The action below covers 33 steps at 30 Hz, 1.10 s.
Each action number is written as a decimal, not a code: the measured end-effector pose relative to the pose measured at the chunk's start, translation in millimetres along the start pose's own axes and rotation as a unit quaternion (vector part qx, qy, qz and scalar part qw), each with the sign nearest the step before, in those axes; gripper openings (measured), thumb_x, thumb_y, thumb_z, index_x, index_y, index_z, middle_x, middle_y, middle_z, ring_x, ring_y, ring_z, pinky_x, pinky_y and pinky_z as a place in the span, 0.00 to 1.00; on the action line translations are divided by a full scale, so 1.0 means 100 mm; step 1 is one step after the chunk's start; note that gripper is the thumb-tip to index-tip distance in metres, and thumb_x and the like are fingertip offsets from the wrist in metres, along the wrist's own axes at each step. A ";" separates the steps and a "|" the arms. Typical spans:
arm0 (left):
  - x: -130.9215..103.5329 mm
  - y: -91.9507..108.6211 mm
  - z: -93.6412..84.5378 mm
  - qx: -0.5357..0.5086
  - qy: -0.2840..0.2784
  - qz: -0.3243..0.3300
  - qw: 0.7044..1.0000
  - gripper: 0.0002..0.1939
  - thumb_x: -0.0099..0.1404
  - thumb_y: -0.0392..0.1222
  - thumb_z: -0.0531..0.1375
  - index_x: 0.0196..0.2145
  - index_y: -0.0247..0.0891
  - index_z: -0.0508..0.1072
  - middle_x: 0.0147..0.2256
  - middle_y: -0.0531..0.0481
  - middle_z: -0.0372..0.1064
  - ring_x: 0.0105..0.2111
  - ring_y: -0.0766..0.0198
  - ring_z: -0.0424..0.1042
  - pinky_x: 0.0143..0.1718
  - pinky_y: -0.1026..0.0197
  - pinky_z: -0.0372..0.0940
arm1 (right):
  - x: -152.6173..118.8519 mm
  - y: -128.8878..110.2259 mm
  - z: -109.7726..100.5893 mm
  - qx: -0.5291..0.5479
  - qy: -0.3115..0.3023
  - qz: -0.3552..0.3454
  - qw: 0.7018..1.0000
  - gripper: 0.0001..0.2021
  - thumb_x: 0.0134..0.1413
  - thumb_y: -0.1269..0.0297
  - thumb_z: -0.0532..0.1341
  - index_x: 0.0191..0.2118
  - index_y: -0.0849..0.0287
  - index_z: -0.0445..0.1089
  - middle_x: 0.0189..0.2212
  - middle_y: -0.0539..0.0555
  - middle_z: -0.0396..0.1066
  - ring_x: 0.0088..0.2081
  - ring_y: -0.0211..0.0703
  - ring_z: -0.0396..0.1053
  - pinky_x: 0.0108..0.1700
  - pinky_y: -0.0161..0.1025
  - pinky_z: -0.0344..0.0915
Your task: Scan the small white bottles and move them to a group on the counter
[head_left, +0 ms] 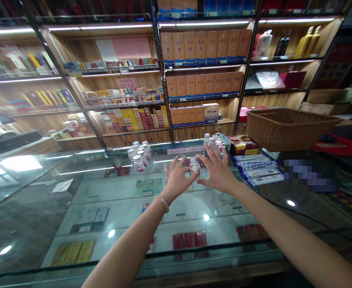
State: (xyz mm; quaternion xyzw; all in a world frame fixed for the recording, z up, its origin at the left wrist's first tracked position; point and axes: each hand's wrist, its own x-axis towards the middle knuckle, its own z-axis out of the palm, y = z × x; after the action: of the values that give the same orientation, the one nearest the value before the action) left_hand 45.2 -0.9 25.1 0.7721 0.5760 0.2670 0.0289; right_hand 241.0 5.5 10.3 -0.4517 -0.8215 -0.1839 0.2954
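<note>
A small clear jar (194, 165) stands upright on the glass counter between my two hands. My left hand (179, 177), with a beaded bracelet (163, 203) at its wrist, has its thumb and a finger at the jar's left side and front, the other fingers spread. On the right, my right hand (217, 168) is open, fingers spread, close to the jar; whether it touches is unclear. Behind it is a group of small jars (220, 141) with coloured contents. To the left stands a cluster of several similar jars (140, 155) with pale lids.
Red and yellow packets (244, 145) and blue-white packets (258, 169) lie to the right, before a wicker basket (289, 128). The glass display counter (116, 216) holds boxes beneath its top. Shelves (205, 68) of boxes and bottles line the back.
</note>
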 end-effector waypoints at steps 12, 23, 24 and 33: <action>-0.02 -0.10 0.03 0.039 0.004 0.049 0.998 0.21 0.66 0.60 0.61 0.52 0.50 0.79 0.69 0.43 0.57 0.71 0.38 0.46 0.66 0.22 0.32 | 0.00 0.01 0.02 -0.010 0.028 0.008 1.000 0.35 0.57 0.44 0.60 0.63 0.62 0.60 0.73 0.69 0.42 0.74 0.62 0.36 0.70 0.67 0.27; -0.02 -0.09 0.00 0.043 0.038 0.078 0.995 0.18 0.65 0.61 0.62 0.48 0.55 0.81 0.69 0.48 0.58 0.71 0.39 0.45 0.68 0.25 0.26 | 0.03 0.03 -0.01 -0.017 0.033 0.058 0.998 0.36 0.56 0.41 0.61 0.61 0.63 0.61 0.73 0.72 0.41 0.74 0.64 0.37 0.70 0.68 0.28; -0.02 -0.09 0.01 0.042 0.038 0.078 0.995 0.18 0.65 0.61 0.62 0.47 0.55 0.82 0.68 0.49 0.58 0.71 0.39 0.46 0.68 0.25 0.26 | 0.03 0.02 -0.01 -0.016 0.033 0.054 0.998 0.36 0.56 0.41 0.61 0.61 0.63 0.62 0.73 0.72 0.42 0.74 0.64 0.37 0.70 0.68 0.28; -0.02 -0.08 0.01 0.020 0.026 0.063 0.997 0.13 0.69 0.55 0.60 0.44 0.54 0.83 0.68 0.51 0.60 0.70 0.40 0.48 0.68 0.24 0.27 | 0.02 0.03 0.01 -0.005 0.023 0.035 0.999 0.40 0.53 0.43 0.63 0.66 0.59 0.57 0.75 0.67 0.35 0.74 0.65 0.34 0.70 0.68 0.28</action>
State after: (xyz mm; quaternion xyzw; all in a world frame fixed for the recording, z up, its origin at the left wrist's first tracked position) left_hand 38.8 0.4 20.6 0.7997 0.5323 0.2771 -0.0185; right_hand 242.9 8.6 11.1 -0.4774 -0.7972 -0.1880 0.3183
